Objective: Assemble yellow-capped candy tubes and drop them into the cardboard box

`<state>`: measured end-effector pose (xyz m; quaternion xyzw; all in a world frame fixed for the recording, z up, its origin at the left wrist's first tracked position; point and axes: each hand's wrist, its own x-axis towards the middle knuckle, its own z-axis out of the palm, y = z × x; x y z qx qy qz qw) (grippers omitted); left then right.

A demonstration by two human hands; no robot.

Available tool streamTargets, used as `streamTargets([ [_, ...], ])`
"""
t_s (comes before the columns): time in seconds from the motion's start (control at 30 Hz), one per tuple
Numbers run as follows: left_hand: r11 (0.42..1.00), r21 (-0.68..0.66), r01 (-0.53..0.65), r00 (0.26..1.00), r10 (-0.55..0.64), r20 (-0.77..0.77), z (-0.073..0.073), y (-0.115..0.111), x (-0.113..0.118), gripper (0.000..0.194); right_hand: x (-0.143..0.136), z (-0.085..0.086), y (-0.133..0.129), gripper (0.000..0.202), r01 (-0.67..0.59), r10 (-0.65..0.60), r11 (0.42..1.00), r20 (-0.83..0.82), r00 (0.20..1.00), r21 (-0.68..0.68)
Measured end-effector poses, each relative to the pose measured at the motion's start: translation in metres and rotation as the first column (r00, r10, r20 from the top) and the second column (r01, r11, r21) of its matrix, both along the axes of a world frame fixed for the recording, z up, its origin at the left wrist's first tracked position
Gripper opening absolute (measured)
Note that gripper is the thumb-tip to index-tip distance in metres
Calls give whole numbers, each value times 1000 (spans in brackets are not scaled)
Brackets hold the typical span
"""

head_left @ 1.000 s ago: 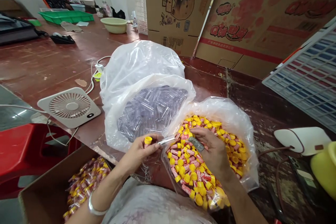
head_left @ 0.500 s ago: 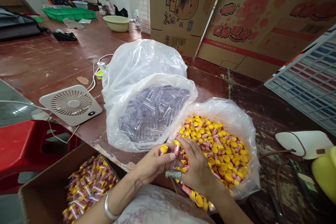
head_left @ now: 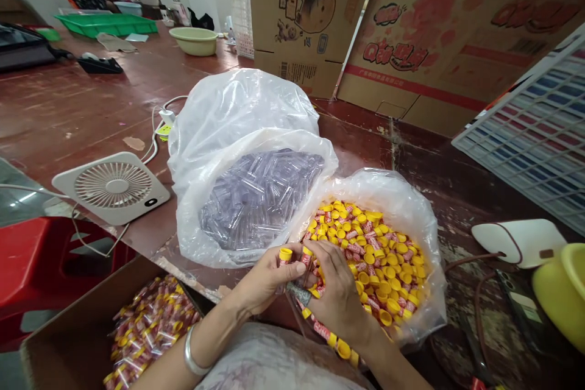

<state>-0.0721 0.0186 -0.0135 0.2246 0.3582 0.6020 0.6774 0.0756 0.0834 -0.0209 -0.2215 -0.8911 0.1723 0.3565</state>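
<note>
My left hand (head_left: 269, 274) is closed around a small clear tube with a yellow cap (head_left: 285, 254), red-and-white inside. Close beside it, my right hand (head_left: 336, 286) has its fingers bent around a second yellow-capped tube (head_left: 306, 257); the lower ends of both are hidden by fingers. A grey wrap (head_left: 299, 294) covers one right-hand digit. Under and beyond the right hand, a plastic bag (head_left: 423, 219) holds many yellow caps with red-and-white patterned pieces. Behind the left hand, another translucent bag (head_left: 187, 231) is full of clear empty tubes (head_left: 260, 195).
A cardboard box (head_left: 59, 329) of filled tubes sits lower left, by a red stool (head_left: 31, 262). A white fan (head_left: 114, 186) lies tilted on the table. Large cartons (head_left: 411, 42) and a white crate (head_left: 534, 109) stand behind. A yellow container (head_left: 560, 292) is at right.
The view has shifted slightly, so surroundings sit a little further left. My right fingers have closed further over the second tube, and the grey-wrapped digit has moved closer in against the tubes.
</note>
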Motion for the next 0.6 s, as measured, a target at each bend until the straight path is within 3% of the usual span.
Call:
streamTargets([
  [0.13,997,-39,63,985,-68,-161,-9,1,-3,40,2,-1,0,64,-117,115,993,68,991,22],
  [0.2,997,-60,54,903,-74,-424,-11,5,-15,34,8,1,8,69,-167,161,986,179,971,21],
  [0.23,998,-54,26,786,-54,-616,-10,9,-23,27,12,3,15,70,-165,154,986,234,960,28],
  [0.27,999,-32,-8,595,-21,-804,-10,12,-32,19,17,4,25,68,-135,117,990,280,953,46],
  [0.3,999,-6,-35,352,7,-936,-9,17,-42,14,23,6,35,62,-74,46,994,312,949,77],
  [0.37,999,0,-45,-101,-4,-995,-8,27,-57,19,34,8,59,42,76,-132,984,374,918,161],
  [0.4,999,-32,-26,-252,-38,-967,-9,32,-62,22,38,8,69,36,124,-199,973,427,882,196],
  [0.47,992,-123,12,-410,-108,-906,-13,40,-67,25,42,8,85,33,159,-268,958,545,794,240],
  [0.6,988,-152,4,-460,-133,-878,-25,47,-65,27,33,3,92,35,175,-333,939,650,683,297],
])
